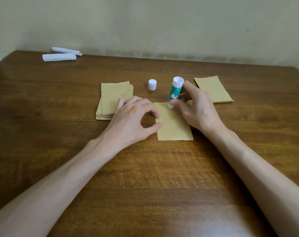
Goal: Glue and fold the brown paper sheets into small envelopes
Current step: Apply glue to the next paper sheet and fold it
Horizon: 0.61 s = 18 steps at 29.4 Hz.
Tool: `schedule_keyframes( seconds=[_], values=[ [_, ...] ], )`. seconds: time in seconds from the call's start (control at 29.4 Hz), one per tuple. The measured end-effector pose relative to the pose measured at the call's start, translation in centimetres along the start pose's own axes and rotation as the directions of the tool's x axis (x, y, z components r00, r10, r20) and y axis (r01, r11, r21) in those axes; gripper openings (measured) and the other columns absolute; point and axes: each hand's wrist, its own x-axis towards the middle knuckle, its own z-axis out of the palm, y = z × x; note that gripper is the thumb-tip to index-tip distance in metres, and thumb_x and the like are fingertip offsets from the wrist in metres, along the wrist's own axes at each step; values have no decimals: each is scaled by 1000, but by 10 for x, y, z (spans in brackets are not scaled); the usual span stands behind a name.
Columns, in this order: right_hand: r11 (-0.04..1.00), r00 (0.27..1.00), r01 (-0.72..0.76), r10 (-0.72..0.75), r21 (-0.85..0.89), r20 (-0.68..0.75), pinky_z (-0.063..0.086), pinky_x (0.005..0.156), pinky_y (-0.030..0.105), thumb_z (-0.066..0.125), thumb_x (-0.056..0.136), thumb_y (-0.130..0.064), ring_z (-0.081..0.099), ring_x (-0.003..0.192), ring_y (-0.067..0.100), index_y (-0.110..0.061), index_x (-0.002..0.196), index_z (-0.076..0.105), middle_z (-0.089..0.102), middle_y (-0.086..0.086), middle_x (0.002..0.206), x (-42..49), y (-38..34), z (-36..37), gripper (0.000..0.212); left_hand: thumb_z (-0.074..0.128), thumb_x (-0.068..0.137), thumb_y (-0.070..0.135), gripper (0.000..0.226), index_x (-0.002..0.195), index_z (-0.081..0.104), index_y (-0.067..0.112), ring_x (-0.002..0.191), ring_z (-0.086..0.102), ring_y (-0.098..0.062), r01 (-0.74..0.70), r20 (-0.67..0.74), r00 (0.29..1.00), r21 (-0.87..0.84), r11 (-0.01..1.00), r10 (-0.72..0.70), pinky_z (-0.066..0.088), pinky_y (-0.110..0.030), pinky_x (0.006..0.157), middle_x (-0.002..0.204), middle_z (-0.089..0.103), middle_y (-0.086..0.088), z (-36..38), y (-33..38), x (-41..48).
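- Two white rolled paper bundles (60, 56) at the far left rear of the brown wooden worktop (145, 177): well apart from the work, no risk.
- Stack of unfolded brown paper sheets (114, 96): the left wrist sits just beside it, so a sideways shift could fan the stack out.
- Left grip (133, 120): fingers arched and spread. Thumb and forefinger tips press the left edge of the single brown paper sheet (174, 127), which lies flat at centre. Only that edge is pinned, so glue drag could pivot or wrinkle the sheet.
- Small white round cap (152, 84): stands loose behind the sheet. It could get knocked, and the glue dries if it stays off.
- Green-and-white glue stick (175, 89): tilted, lower end on the sheet's far edge. Overrunning that edge would smear the worktop.
- Right grip (196, 108): thumb and fingers pinch the stick low on the barrel. Too much pressure could tear the paper or leave a glue lump.
- Flat brown paper pile (213, 89) at right, probably finished envelopes: near the right wrist and could be nudged.
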Motion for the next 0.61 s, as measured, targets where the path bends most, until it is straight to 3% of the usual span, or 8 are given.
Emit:
schedule_keyframes(
  seconds=[0.14, 0.27, 0.34, 0.48, 0.61],
  values=[
    [1000, 1000, -13, 13, -3, -4, 51, 84, 22, 76, 97, -25, 66, 98, 8, -15, 117, 62, 70, -9, 108, 7, 3, 2, 26, 63, 87, 64, 29, 104, 67, 41, 123, 45, -2, 6, 9, 1000, -9, 1000, -6, 26, -33, 96, 118, 62, 25, 0, -1, 0],
    [978, 988, -78, 101, 192, -116, 57, 97, 30, 75, 98, -22, 68, 104, 3, -16, 123, 64, 70, -11, 113, 8, 8, -4, 28, 63, 86, 63, 28, 102, 67, 41, 121, 47, -2, -2, -5, 1000, -23, 1000, 2, 24, -32, 94, 115, 64, 25, 1, -1, -1],
    [966, 978, -77, 122, 248, -170, 57, 98, 31, 74, 99, -22, 69, 106, 4, -14, 125, 64, 71, -9, 115, 7, 9, -12, 30, 63, 86, 63, 27, 101, 67, 41, 121, 47, -2, -4, -9, 1000, -25, 1000, 3, 23, -30, 94, 115, 64, 25, 1, -1, -1],
    [988, 999, -42, 44, 150, -14, 58, 92, 31, 75, 98, -24, 69, 100, 5, -16, 119, 66, 72, -10, 110, 2, 11, -16, 25, 64, 86, 63, 28, 102, 67, 41, 121, 46, -2, 0, -4, 1000, -13, 1000, 0, 22, -30, 93, 115, 64, 25, 0, -1, 0],
    [997, 997, -53, 49, 60, 64, 51, 82, 14, 76, 96, -27, 64, 97, -1, -23, 117, 62, 68, -12, 108, -2, 11, -12, 26, 64, 86, 64, 28, 103, 67, 41, 122, 46, -2, 3, -1, 1000, -12, 1000, -3, 22, -30, 94, 115, 63, 25, 0, -1, 0]
  ],
)
